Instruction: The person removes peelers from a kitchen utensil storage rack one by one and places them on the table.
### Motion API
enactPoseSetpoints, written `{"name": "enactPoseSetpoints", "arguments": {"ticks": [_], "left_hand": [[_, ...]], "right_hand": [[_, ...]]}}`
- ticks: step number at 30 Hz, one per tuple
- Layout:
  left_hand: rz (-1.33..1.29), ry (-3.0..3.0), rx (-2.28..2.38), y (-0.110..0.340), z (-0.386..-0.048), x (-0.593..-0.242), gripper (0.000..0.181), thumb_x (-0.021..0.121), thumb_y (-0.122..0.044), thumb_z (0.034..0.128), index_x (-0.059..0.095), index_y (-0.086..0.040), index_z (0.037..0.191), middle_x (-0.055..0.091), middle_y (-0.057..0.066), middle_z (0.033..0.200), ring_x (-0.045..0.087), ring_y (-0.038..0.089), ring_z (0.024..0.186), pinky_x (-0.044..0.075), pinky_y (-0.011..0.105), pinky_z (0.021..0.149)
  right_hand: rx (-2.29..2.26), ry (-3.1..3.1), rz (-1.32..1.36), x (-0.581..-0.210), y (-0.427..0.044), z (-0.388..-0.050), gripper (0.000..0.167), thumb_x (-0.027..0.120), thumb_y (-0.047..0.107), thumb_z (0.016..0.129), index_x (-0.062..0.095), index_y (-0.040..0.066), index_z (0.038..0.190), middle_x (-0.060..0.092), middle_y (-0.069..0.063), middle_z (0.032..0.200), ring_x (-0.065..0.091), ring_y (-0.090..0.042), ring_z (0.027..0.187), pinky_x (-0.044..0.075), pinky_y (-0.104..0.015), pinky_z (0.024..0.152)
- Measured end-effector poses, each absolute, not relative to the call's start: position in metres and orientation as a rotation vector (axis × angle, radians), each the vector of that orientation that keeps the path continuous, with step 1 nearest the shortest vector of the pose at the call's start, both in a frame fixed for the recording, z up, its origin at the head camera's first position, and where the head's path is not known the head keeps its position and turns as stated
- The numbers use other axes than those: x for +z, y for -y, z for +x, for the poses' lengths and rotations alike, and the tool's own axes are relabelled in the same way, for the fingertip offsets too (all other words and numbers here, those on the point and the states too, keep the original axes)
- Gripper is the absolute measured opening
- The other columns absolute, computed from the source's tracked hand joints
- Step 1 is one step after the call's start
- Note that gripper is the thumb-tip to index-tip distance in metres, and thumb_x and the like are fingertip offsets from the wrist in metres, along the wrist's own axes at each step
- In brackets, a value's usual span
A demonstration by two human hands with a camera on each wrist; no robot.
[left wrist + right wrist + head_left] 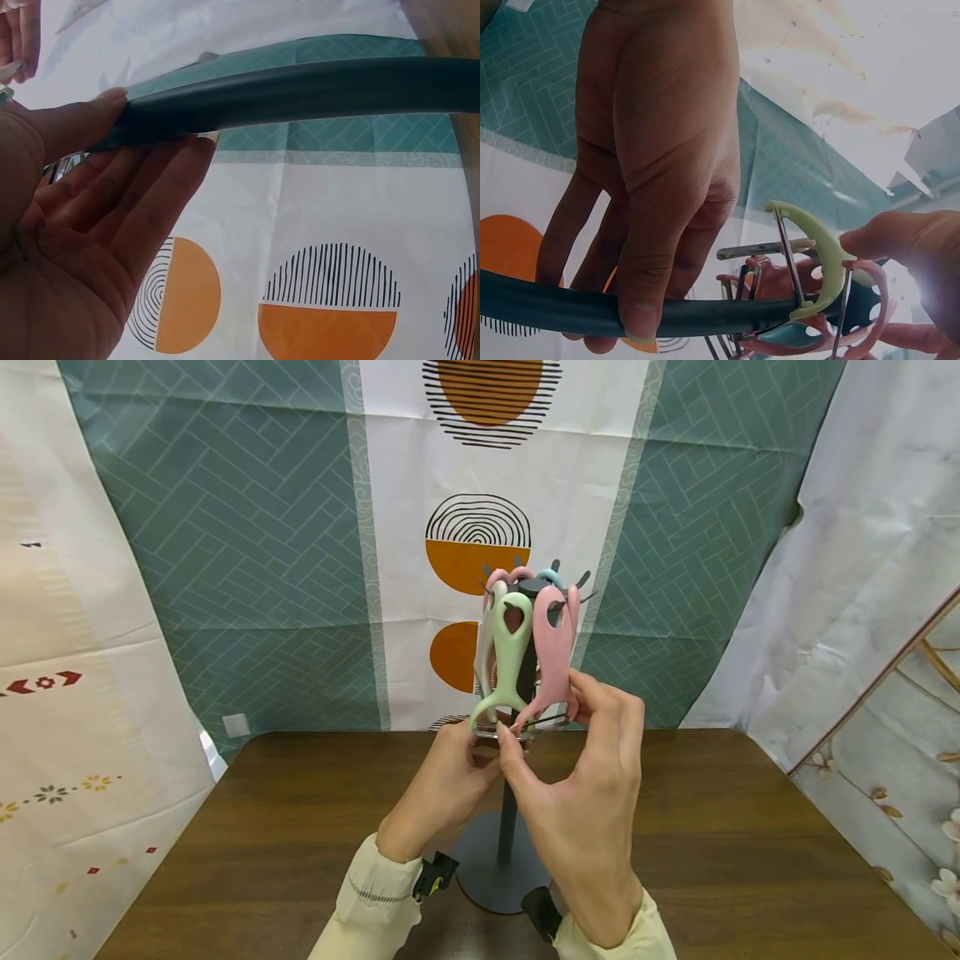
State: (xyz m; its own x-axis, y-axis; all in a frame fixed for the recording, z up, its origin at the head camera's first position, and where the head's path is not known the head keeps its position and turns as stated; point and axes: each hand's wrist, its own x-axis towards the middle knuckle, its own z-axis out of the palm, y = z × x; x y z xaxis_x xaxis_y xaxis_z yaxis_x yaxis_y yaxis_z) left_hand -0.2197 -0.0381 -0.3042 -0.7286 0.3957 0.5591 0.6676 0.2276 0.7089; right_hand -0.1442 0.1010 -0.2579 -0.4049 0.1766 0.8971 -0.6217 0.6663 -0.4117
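Note:
Several peelers hang by their handles from a dark stand, including a light green peeler and a pink peeler at the front. My left hand grips the pole just below the blades, thumb on one side and fingers on the other. With its thumb at the lower front and fingers at the right side, my right hand holds the pink peeler near its blade. In the right wrist view, the left hand is round the pole and the right hand is beside the peelers.
The stand's round base rests on a brown wooden table. Behind hangs a green and white patterned cloth. Pale patterned cloths are at the left and right.

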Motion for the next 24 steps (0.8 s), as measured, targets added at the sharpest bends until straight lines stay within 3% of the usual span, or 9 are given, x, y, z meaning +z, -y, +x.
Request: {"name": "enactPoseSetpoints", "arguments": {"ticks": [24], "left_hand": [[-0.964, 2.243, -1.472, 0.0346, -0.2207, -0.3037, 0.032, 0.074, -0.003, 0.0912, 0.067, -0.005, 0.122, 0.074, 0.008, 0.112, 0.075, 0.021, 0.099, 0.062, 0.028, 0.082]], "right_hand": [[0.952, 1.741, 0.393, -0.2547, -0.1052, -0.1472, 0.067, 0.088, 0.018, 0.078, 0.057, 0.001, 0.134, 0.054, -0.021, 0.116, 0.053, -0.026, 0.105, 0.048, -0.025, 0.094]]}}
